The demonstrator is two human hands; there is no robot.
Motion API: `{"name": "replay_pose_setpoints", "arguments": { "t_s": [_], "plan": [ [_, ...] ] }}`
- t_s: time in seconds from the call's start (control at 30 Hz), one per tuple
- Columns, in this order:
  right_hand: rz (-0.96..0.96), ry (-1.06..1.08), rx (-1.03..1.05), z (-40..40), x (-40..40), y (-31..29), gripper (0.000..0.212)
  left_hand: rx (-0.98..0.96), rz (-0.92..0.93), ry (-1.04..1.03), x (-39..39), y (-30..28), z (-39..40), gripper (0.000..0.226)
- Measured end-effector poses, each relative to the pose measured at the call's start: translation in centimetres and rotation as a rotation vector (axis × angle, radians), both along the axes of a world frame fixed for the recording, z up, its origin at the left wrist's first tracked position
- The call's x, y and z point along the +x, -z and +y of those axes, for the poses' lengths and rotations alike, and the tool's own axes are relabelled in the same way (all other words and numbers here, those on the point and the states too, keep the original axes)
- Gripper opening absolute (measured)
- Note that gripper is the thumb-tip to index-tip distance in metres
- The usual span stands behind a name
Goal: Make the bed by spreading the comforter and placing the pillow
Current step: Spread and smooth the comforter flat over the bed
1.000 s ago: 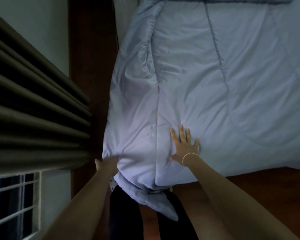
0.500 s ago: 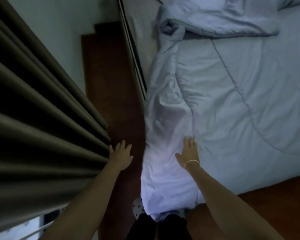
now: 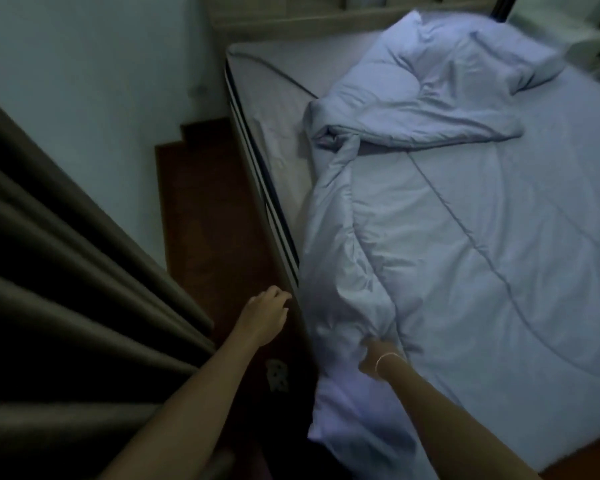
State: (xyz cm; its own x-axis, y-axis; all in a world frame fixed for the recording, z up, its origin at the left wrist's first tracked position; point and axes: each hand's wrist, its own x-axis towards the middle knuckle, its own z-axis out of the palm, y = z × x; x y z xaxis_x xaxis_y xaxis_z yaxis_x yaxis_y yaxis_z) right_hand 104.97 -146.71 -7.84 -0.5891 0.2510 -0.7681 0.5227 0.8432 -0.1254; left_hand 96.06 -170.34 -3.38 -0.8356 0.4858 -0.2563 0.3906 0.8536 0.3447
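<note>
Two hands work at a bed's near corner: the right hand (image 3: 374, 358) grips a bunched fold of the pale blue quilted comforter (image 3: 482, 254), which lies partly spread and rumpled over the grey mattress (image 3: 274, 109); the left hand (image 3: 265, 315), loosely curled, holds nothing beside the dark pleated curtain (image 3: 66, 289).

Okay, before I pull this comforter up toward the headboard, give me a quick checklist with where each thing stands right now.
1. Right hand gripping the comforter: ok, fabric bunched at it.
2. Left hand on the comforter: not ok, it holds nothing.
3. Comforter spread flat: not ok, top folded back.
4. Mattress covered on the left: not ok, a bare strip shows.
5. Pillow ready: cannot tell.
</note>
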Motion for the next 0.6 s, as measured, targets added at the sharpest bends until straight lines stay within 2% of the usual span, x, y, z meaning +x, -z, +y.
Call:
{"name": "replay_pose_setpoints", "arguments": {
  "t_s": [0.13,0.27,0.4,0.6],
  "plan": [
    [0.061,-0.009,0.012,-2.2,-7.7,-1.9,0.040,-0.014,0.030,0.067,-6.9,0.3,-0.4,0.038],
    [0.312,0.144,-0.007,-3.3,-16.8,-4.2,0.036,0.000,0.087,0.113,-15.2,-2.0,1.0,0.035],
    [0.500,0.192,-0.049,-2.7,-25.8,-6.1,0.053,0.070,0.180,0.120,-23.8,-5.0,1.5,0.033],
    [0.631,0.166,-0.039,-3.3,-35.0,-6.7,0.065,0.137,0.237,0.072,-35.3,-7.2,0.1,0.036]
  ]
}}
